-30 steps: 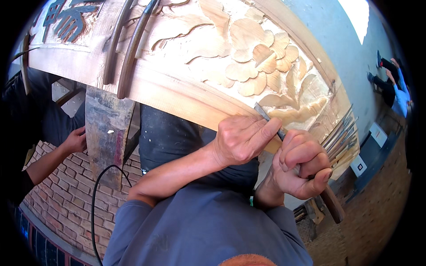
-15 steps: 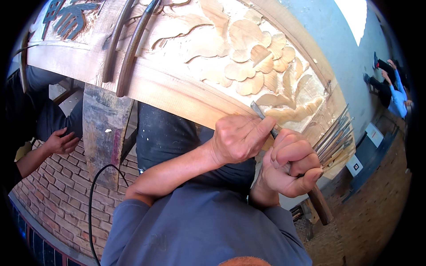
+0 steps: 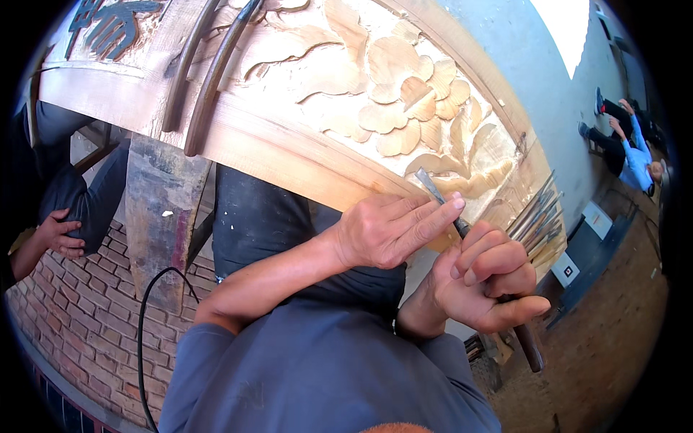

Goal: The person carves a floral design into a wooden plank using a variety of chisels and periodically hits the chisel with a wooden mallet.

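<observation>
A long wood chisel [image 3: 429, 183] lies slantwise across the near edge of a carved wooden panel [image 3: 289, 162], its flat metal tip by the lower leaves of a flower relief [image 3: 404, 108]. Around the handle, my right hand [image 3: 487, 278] is closed; the brown wooden end sticks out below the palm. My left hand [image 3: 393, 231] lies over the shaft near the blade, fingers fairly straight and together, the thumb hidden underneath. Whether the tip touches the wood, I cannot tell.
Several carving tools [image 3: 538, 224] lie at the panel's right end. Two dark curved wooden bars [image 3: 216, 79] cross its left part. Another person's hand [image 3: 61, 234] rests on a knee at left. A black cable [image 3: 142, 339] hangs over the brick floor. A person in blue [image 3: 635, 155] is far right.
My left fingers have straightened along the chisel, and the right hand has shifted a little rightward with the handle. The tip has moved slightly right. The other person's hand has moved onto the knee.
</observation>
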A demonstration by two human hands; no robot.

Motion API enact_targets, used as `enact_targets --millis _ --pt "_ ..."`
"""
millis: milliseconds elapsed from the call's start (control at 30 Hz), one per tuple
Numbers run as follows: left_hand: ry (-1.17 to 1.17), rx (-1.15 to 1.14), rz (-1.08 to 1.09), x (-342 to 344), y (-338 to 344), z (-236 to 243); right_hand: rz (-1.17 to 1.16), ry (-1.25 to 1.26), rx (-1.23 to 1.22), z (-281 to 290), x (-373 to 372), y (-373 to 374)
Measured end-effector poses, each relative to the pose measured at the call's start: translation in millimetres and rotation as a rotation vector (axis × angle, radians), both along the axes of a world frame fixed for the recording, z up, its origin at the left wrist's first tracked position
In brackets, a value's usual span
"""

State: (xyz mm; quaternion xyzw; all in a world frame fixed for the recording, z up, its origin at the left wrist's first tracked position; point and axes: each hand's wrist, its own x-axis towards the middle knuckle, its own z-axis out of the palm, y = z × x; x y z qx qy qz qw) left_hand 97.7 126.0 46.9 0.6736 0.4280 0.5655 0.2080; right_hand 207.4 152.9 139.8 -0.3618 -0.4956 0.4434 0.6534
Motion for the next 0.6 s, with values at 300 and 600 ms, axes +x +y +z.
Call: enact_targets --millis 300,600 --pt "-0.026 -0.007 0.076 2 -8 -9 0.028 -0.013 0.015 -14 0 -16" --pt "0.090 0.014 -0.036 -10 -11 -7 -0.212 -0.722 0.107 -14 39 -52"
